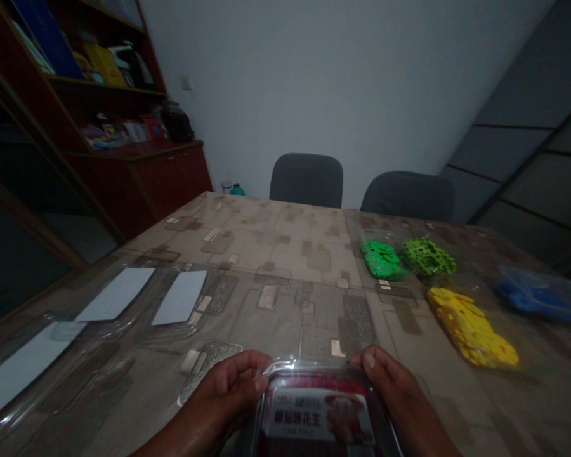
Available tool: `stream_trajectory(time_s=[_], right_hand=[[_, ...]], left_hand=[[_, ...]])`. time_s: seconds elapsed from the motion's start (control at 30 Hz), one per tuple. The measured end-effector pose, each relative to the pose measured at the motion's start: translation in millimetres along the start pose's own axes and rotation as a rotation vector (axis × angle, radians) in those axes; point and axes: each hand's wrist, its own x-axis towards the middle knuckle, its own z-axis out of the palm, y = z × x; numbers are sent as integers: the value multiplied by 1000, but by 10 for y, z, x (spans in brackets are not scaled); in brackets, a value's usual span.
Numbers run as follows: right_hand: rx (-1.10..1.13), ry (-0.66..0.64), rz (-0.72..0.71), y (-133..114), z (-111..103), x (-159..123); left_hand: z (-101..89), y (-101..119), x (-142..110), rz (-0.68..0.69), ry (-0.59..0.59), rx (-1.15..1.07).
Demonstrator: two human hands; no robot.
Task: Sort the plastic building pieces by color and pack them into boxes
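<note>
Nearest my camera, low at centre, a labelled clear box point(318, 416) sits between the left hand point(235, 387) and right hand point(387, 381), both pinching its rim near the far corners. I'd worry that squeezing unevenly could flex the plastic and spill its reddish contents. Beyond, the patterned table point(285, 251) meets grey chairs point(307, 181), a pale wall point(323, 82) and a dark-red cabinet point(171, 178).

Your box point(321, 377) at the table's point(276, 244) near edge looks glossy, smooth plastic — the sheets point(118, 295) toward the left edge, matt and papery.
</note>
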Motion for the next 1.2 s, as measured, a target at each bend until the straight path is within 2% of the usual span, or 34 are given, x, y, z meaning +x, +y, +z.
stream_trajectory(time_s=[0.17, 0.3, 0.4, 0.53, 0.73, 1.0, 1.2], right_hand=[[-24, 33, -10, 24, -16, 27], [-81, -110, -6, 14, -82, 78], [-195, -196, -111, 32, -140, 132], [-322, -175, -190, 82, -149, 137], [-185, -95, -149, 66, -49, 31], [-271, -184, -173, -11, -122, 64], [-371, -252, -194, -119, -174, 113]], left_hand=[[-8, 31, -6, -16, -24, -24], [-37, 14, 6, -19, -26, -46], [-40, -1, 17, -3, -42, -45], [-28, 14, 31, -36, -34, -84], [-3, 104, 60, -106, 67, -126], [2, -15, 36, -4, 21, -74], [34, 2, 17, -1, 25, -62]])
